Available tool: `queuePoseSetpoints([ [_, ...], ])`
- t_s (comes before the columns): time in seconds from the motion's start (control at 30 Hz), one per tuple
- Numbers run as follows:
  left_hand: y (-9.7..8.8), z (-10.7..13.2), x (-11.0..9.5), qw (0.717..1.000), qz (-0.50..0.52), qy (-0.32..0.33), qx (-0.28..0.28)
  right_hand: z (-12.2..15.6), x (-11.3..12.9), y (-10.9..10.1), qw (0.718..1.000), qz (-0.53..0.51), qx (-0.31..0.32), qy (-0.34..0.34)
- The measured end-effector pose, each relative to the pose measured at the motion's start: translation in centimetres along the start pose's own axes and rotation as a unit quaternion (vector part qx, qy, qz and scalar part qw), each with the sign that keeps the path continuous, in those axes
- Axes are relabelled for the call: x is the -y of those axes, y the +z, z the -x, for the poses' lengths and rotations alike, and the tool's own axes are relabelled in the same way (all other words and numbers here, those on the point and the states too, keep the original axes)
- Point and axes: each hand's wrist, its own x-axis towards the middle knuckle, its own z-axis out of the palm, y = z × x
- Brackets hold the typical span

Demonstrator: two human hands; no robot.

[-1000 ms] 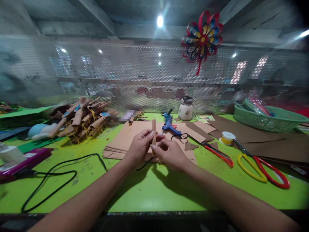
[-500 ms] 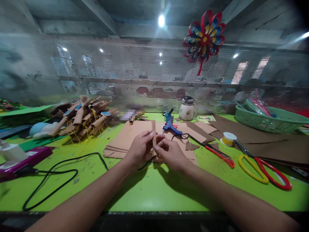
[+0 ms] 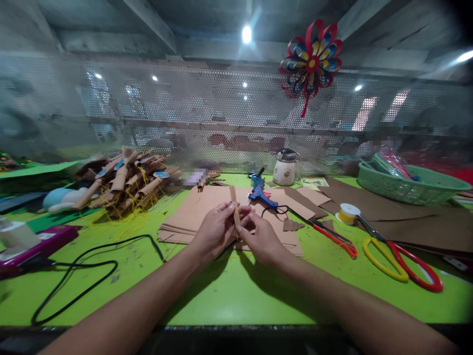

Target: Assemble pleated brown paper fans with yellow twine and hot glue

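Note:
A narrow strip of brown paper [image 3: 233, 195] stands nearly upright between my hands, its top leaning a little left. My left hand [image 3: 215, 228] is closed around it, thumb lying against its face. Fingers of my right hand [image 3: 261, 237] pinch at its lower part, and a bit of yellow thread shows by the fingertips. What the right fingertips grip exactly is hard to make out. Under and behind both hands lies a stack of brown paper sheets [image 3: 185, 214]. A blue glue gun [image 3: 263, 195] rests just beyond my right hand.
Rolled brown paper pieces with yellow thread [image 3: 127, 180] are heaped at left, near a purple power strip [image 3: 46, 244] and black cable [image 3: 77, 264]. Rightward lie red-handled scissors [image 3: 338, 239], larger scissors [image 3: 416, 264], a yellow thread spool [image 3: 348, 214] and a green basket [image 3: 410, 189]. A jar [image 3: 285, 169] stands behind.
The paper strip's top has tipped slightly left, and my right fingers have shifted a little along it. The whole view has moved slightly; both hands keep their hold.

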Motion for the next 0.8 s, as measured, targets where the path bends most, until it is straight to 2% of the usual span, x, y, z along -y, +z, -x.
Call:
queuePoseSetpoints([
  [0.33, -0.2, 0.0, 0.1, 0.999, -0.006, 0.001, 0.044, 0.0, 0.5, -0.2, 0.998, -0.062, 0.015, 0.022],
  [0.6, -0.1, 0.0, -0.2, 0.998, -0.057, 0.012, 0.008, 0.1, 1.0, -0.2, 0.994, -0.092, 0.038, 0.044],
  [0.8, -0.4, -0.3, 0.4, 0.999, -0.03, 0.01, -0.025, 0.1, 1.0, -0.1, 0.989, -0.121, 0.061, 0.055],
])
